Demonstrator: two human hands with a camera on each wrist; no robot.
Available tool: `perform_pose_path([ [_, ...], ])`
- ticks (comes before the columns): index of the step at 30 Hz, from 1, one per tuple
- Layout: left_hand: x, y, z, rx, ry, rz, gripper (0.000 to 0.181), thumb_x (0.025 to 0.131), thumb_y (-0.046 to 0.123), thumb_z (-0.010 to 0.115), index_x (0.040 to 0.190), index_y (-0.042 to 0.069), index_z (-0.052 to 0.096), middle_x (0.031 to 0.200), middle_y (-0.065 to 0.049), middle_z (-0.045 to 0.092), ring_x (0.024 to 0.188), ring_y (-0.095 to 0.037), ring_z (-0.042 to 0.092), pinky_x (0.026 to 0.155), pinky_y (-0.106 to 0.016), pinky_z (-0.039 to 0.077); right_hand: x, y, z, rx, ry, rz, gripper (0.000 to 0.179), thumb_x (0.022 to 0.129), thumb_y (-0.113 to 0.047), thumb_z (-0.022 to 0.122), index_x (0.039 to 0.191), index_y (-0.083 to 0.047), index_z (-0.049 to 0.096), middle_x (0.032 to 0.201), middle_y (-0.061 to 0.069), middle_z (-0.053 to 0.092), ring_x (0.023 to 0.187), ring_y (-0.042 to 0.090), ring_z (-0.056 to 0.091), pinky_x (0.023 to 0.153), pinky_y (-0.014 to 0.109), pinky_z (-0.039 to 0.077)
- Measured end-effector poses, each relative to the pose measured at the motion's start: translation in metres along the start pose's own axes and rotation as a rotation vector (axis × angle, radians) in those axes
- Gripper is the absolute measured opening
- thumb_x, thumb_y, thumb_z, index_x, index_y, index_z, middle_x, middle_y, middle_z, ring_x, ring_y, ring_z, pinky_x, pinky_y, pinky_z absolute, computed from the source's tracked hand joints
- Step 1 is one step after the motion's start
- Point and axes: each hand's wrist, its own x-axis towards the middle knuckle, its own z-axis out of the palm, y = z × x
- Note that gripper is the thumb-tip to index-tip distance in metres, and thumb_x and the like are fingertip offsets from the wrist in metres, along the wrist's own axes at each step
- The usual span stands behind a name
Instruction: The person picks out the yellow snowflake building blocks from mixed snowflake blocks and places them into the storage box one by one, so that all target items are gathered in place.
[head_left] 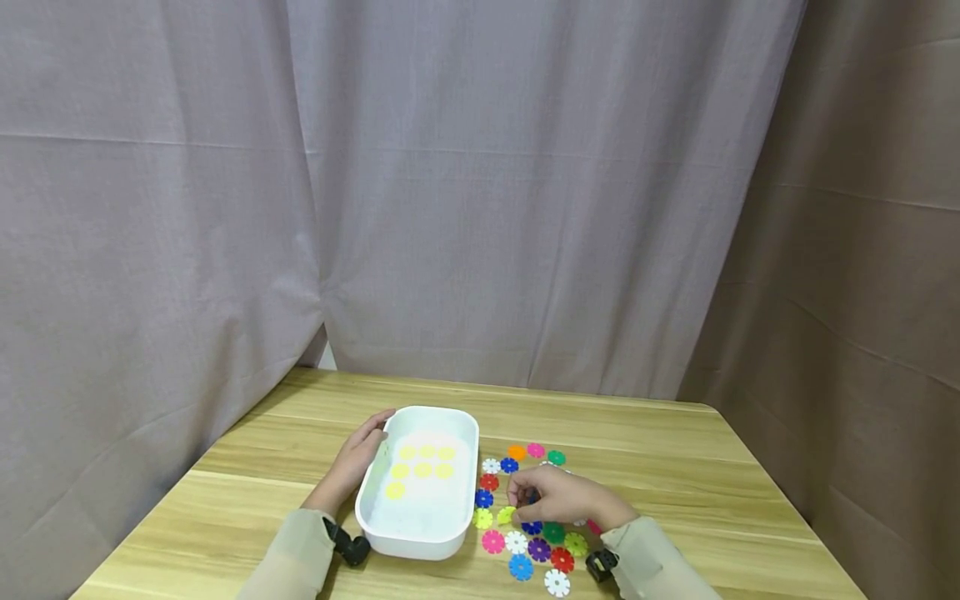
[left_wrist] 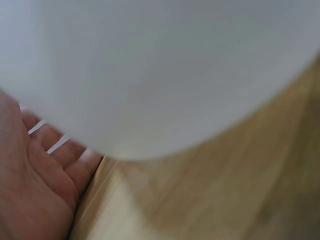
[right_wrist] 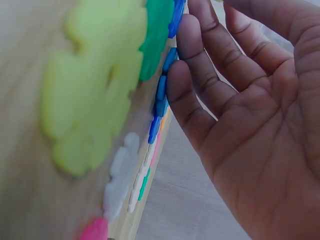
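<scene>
A white rectangular tray (head_left: 420, 546) stands on the wooden table, with several yellow snowflake discs (head_left: 423, 471) lying flat on its floor. My left hand (head_left: 352, 467) holds the tray's left side, thumb at the rim. In the left wrist view, its fingers (left_wrist: 60, 150) lie along the outside below the blurred tray wall (left_wrist: 150, 100). My right hand (head_left: 558, 496) pinches a yellow-green snowflake disc (head_left: 506, 515) between thumb and index finger, low over the loose discs. The right wrist view shows the other fingers (right_wrist: 182, 90) loosely bent beside blue discs (right_wrist: 161, 95).
Right of the tray lie several loose snowflake discs: pink (head_left: 492, 542), white (head_left: 557, 582), red (head_left: 562, 559), light blue (head_left: 521, 567), purple (head_left: 538, 549) and orange (head_left: 517, 452). Another yellow-green disc (head_left: 576, 544) lies near the right wrist. A grey curtain (head_left: 487, 250) hangs behind the table (head_left: 637, 433).
</scene>
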Motion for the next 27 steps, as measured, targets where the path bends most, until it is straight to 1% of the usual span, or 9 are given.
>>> perform_pose_path([
  [7,0.000,-0.001,0.000,0.003,0.002,-0.002,0.047,0.102,0.025,0.044,0.149,0.019,0.049,0.153,-0.014,0.045,0.139,-0.036,0.043,0.115,-0.054,0.034,0.000,0.003,-0.001,0.014,0.008,-0.017,0.009,0.091,-0.012,0.073,0.092,-0.016,0.065,0.088,-0.008,0.066,0.079,0.007,0.061,0.070,0.025,0.055],
  [11,0.000,-0.001,0.000,0.006,0.010,-0.023,0.047,0.102,0.027,0.045,0.149,0.022,0.050,0.154,-0.012,0.045,0.140,-0.035,0.043,0.115,-0.054,0.034,0.000,0.004,-0.003,0.027,0.022,-0.041,0.010,0.091,-0.009,0.071,0.092,-0.015,0.064,0.091,-0.004,0.065,0.082,0.008,0.062,0.072,0.027,0.057],
  [14,0.000,-0.001,0.000,0.007,0.015,-0.032,0.048,0.101,0.028,0.045,0.149,0.023,0.049,0.154,-0.011,0.044,0.140,-0.035,0.042,0.115,-0.054,0.034,0.000,0.002,-0.004,0.039,0.035,-0.053,0.008,0.092,-0.010,0.070,0.094,-0.015,0.063,0.090,-0.003,0.066,0.080,0.009,0.062,0.071,0.028,0.058],
  [18,0.000,0.001,0.000,0.009,0.014,-0.028,0.048,0.101,0.028,0.044,0.149,0.022,0.049,0.155,-0.011,0.044,0.141,-0.036,0.041,0.116,-0.055,0.033,0.001,-0.001,-0.006,0.052,0.049,-0.046,0.003,0.096,-0.015,0.068,0.098,-0.015,0.065,0.089,-0.005,0.068,0.079,0.010,0.063,0.070,0.028,0.058],
  [23,0.000,0.001,0.000,0.010,0.009,-0.018,0.048,0.102,0.027,0.043,0.149,0.021,0.049,0.154,-0.011,0.044,0.141,-0.036,0.041,0.116,-0.055,0.032,0.002,-0.006,-0.009,0.035,0.061,-0.060,0.006,0.098,-0.019,0.067,0.099,-0.014,0.066,0.090,-0.004,0.068,0.079,0.010,0.062,0.069,0.026,0.057],
  [25,0.000,0.000,0.000,0.010,0.012,-0.016,0.048,0.102,0.027,0.043,0.149,0.021,0.049,0.154,-0.012,0.045,0.141,-0.036,0.041,0.116,-0.055,0.032,0.003,-0.008,-0.011,0.037,0.065,-0.062,0.001,0.097,-0.016,0.067,0.098,-0.016,0.066,0.089,-0.004,0.067,0.078,0.009,0.061,0.068,0.025,0.057],
  [27,0.001,-0.001,0.000,0.006,0.013,-0.015,0.047,0.102,0.027,0.044,0.148,0.022,0.050,0.154,-0.011,0.045,0.140,-0.036,0.042,0.116,-0.055,0.032,0.005,-0.008,-0.012,0.046,0.067,-0.068,0.002,0.097,-0.015,0.066,0.099,-0.016,0.067,0.089,-0.004,0.067,0.077,0.009,0.061,0.067,0.025,0.057],
])
